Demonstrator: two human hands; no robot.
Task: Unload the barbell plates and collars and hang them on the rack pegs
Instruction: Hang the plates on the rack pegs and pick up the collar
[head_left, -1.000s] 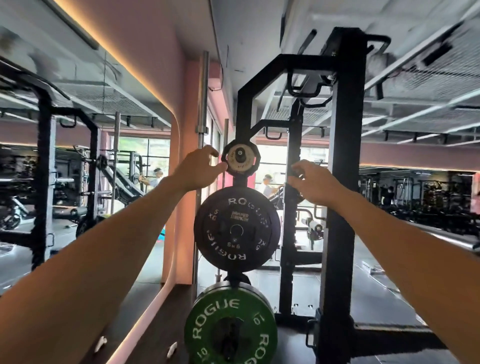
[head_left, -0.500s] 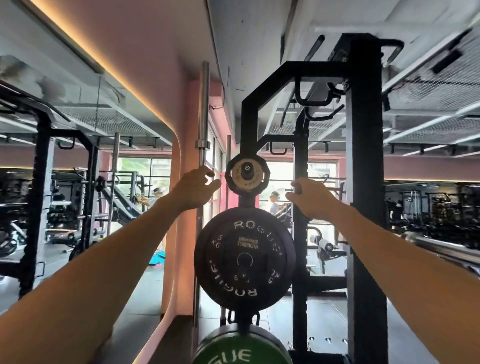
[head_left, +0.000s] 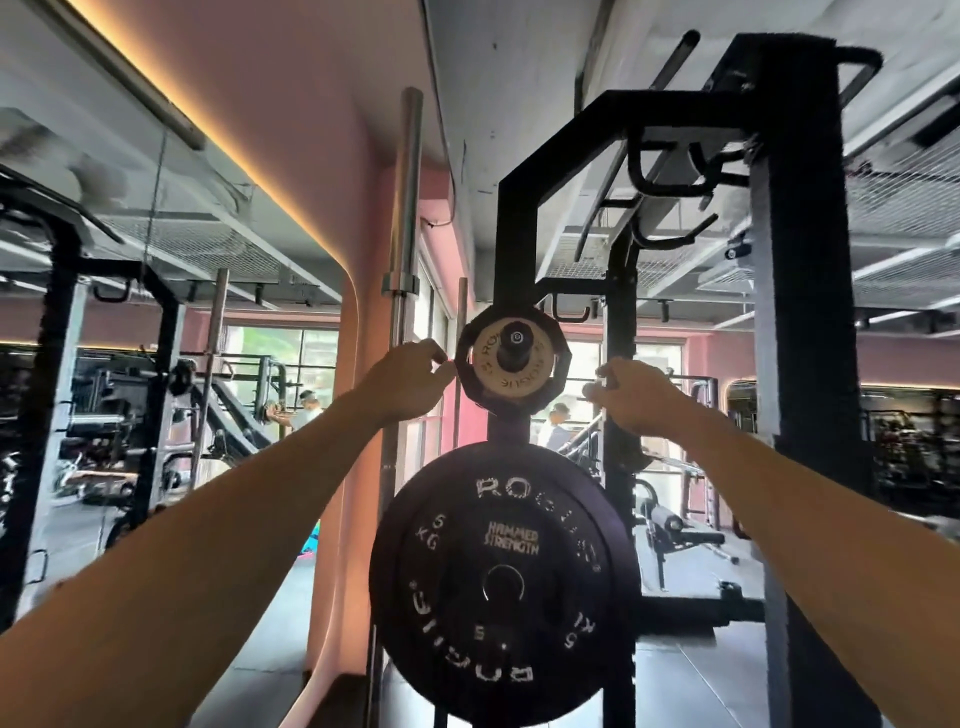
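Note:
A small black-rimmed change plate (head_left: 511, 382) with a tan face hangs on the top peg of the black rack upright (head_left: 511, 208). My left hand (head_left: 410, 374) is at its left side, curled fingertips just touching the rim. My right hand (head_left: 631, 397) hovers to the right of the plate, a small gap away, fingers loosely curled with nothing seen in them. Below on the same upright hangs a large black 5 kg Rogue plate (head_left: 504, 577). No collar is in view.
A thick black rack post (head_left: 800, 364) stands close on my right. A steel barbell (head_left: 405, 249) is stored upright just left of the plates, beside a pink wall (head_left: 343, 467). Other racks, benches and people fill the gym behind.
The view has tilted up and moved closer, so the green plate below has left the frame. My left fingertips came off the small plate's rim, then returned to it. The right hand stays beside it.

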